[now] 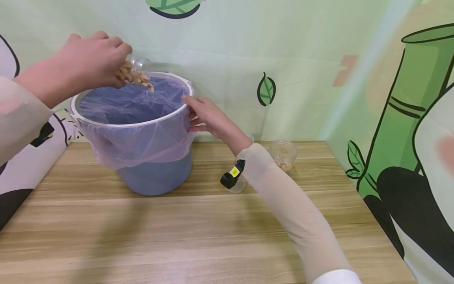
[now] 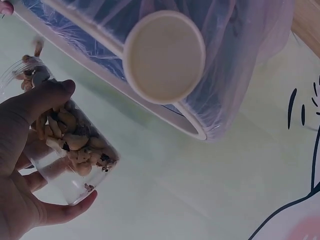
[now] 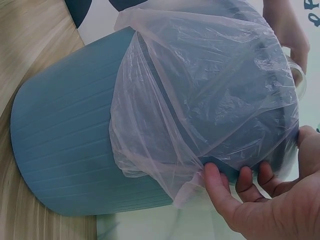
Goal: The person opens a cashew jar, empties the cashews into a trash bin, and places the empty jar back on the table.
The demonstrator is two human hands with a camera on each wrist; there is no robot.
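Observation:
My left hand (image 1: 93, 63) grips a clear jar (image 2: 75, 187) of cashew-like nuts (image 2: 75, 142), some with dark spots. The jar is tipped on its side over a blue trash bin (image 1: 156, 179), its mouth toward the right. Nuts spill at the mouth, and one blurred nut (image 2: 38, 47) is in the air in the left wrist view. A thin pink translucent bag (image 3: 215, 75) lines the bin and folds over its white rim (image 1: 131, 125). With the thumb on the rim and fingers against the outside, my right hand (image 1: 209, 118) holds the bin's right side.
Behind my right forearm, a clear round container (image 1: 283, 152) with some nuts stands on the wooden table (image 1: 213, 236). A clear round piece (image 1: 237, 186) lies partly hidden under the wrist camera. A printed cloth backdrop (image 1: 227, 47) rises close behind the bin.

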